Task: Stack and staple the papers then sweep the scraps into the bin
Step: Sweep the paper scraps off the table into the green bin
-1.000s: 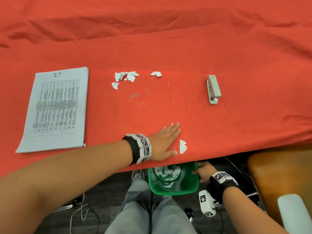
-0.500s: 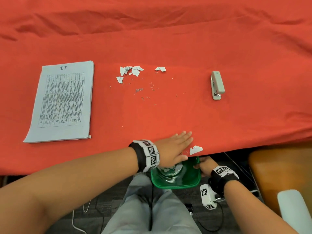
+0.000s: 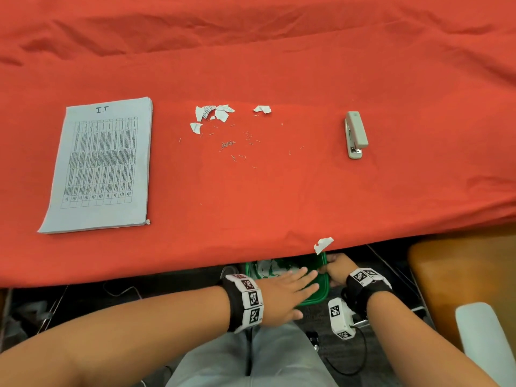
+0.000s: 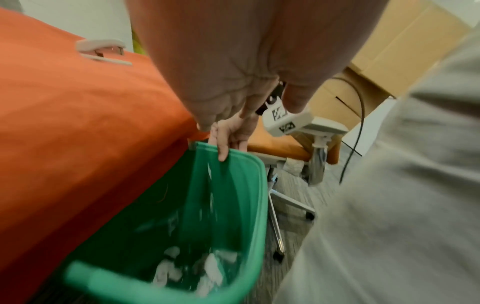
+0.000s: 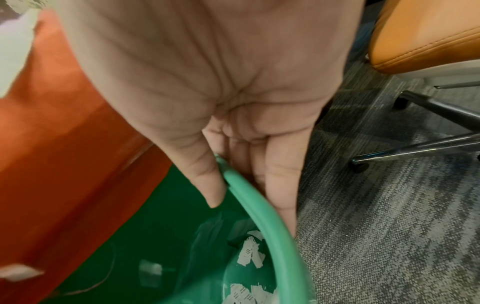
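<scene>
A green bin (image 3: 321,289) (image 4: 233,205) (image 5: 259,205) sits just below the red table's front edge, with torn paper in its bottom (image 4: 207,267). My right hand (image 3: 336,269) (image 5: 233,174) grips its rim, thumb inside and fingers outside. My left hand (image 3: 290,289) hovers flat over the bin's mouth, fingers straight, holding nothing. One white scrap (image 3: 323,244) hangs at the table edge above the bin. More paper scraps (image 3: 215,114) and loose staples (image 3: 237,146) lie mid-table. The stacked papers (image 3: 100,166) lie at the left, the grey stapler (image 3: 355,134) (image 4: 103,51) at the right.
An orange chair (image 3: 460,275) (image 5: 428,37) with metal legs stands right of the bin on grey carpet. My grey-trousered legs (image 3: 251,358) are directly below the bin. The red cloth (image 3: 279,65) is wrinkled along the back.
My left hand slid off the table's front edge toward me and now hovers over the bin. The scrap beside it moved to the very edge. My right hand kept holding the bin.
</scene>
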Tool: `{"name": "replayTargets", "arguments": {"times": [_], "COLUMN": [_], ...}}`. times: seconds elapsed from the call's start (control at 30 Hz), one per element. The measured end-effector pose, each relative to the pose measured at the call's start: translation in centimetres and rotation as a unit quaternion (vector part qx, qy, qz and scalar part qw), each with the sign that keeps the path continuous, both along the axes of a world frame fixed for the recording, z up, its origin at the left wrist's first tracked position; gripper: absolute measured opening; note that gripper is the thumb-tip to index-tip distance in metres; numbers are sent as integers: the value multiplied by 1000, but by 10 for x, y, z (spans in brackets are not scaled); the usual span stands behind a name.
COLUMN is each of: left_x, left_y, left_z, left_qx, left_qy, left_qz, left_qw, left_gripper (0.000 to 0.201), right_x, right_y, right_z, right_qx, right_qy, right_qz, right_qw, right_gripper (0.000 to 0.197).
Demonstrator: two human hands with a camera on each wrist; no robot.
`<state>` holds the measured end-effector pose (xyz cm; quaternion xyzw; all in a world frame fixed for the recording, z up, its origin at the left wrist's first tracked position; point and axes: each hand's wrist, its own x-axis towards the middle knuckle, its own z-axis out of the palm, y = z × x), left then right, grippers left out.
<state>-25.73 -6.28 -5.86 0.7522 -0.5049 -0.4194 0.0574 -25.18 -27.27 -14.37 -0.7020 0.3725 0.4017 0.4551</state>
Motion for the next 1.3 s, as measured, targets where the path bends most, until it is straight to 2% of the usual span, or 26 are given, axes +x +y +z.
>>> {"name": "replayTargets", "arguments": {"times": [0.17, 0.23, 0.3, 0.33, 0.43, 0.5, 0.53, 0.6, 0.7, 0.77, 0.83, 0.9, 0.93, 1.03, 1.1, 1.2, 1.3], "left_x": [33, 44, 46, 44, 27, 15, 10, 3, -9, -13, -11, -4, -1, 5, 5, 3, 4], "left_y": [-38, -44, -41, -37, -12, 14, 29, 58, 95, 107, 110, 108, 108, 104, 103, 106, 114], "left_z": [10, 5, 0, -4, -13, -21, -24, -30, -40, -45, -53, -57, -57, -52, -46, -40, -42], "left_qx": [-62, -50, -35, -28, 13, 28, 24, 14, 19, 36, 57, 54, 46, 26, 29, 18, 15], "left_qy": [-110, -134, -151, -145, -54, 11, 34, 74, 91, 97, 132, 178, 207, 271, 269, 228, 203], "left_qz": [26, 33, 17, 5, -4, 59, 123, 291, 526, 618, 647, 653, 654, 668, 662, 657, 665], "left_qw": [992, 989, 988, 989, 998, 998, 991, 954, 846, 780, 749, 734, 726, 693, 699, 719, 719], "left_gripper": [69, 70, 69, 67, 57, 48, 43, 30, 18, 16, 32, 48, 49, 35, 22, 15, 12], "right_x": [0, 1, 0, 0, -3, -4, -5, -3, -1, 1, 3, 4, 5, 7, 8, 6, 3], "right_y": [-2, 0, 1, 2, 2, 0, 0, 4, 10, 15, 20, 26, 28, 36, 41, 46, 50], "right_z": [12, 13, 13, 13, 8, 1, -2, 3, 8, 9, 8, 7, 8, 13, 19, 26, 40], "right_qx": [-57, -59, -42, -30, -9, 3, 9, 17, 26, 36, 43, 53, 57, 58, 54, 62, 63], "right_qy": [-31, -27, -15, -11, 1, 10, 14, 20, 30, 39, 44, 51, 52, 52, 47, 46, 47], "right_qz": [87, 82, 59, 50, 2, -16, -20, -22, -14, -11, -13, -17, -16, -5, 16, 53, 121], "right_qw": [994, 994, 997, 998, 1000, 1000, 1000, 999, 999, 999, 998, 997, 997, 997, 997, 996, 990], "right_gripper": [36, 33, 17, 9, 12, 24, 24, 22, 21, 20, 19, 20, 20, 20, 18, 14, 7]}}
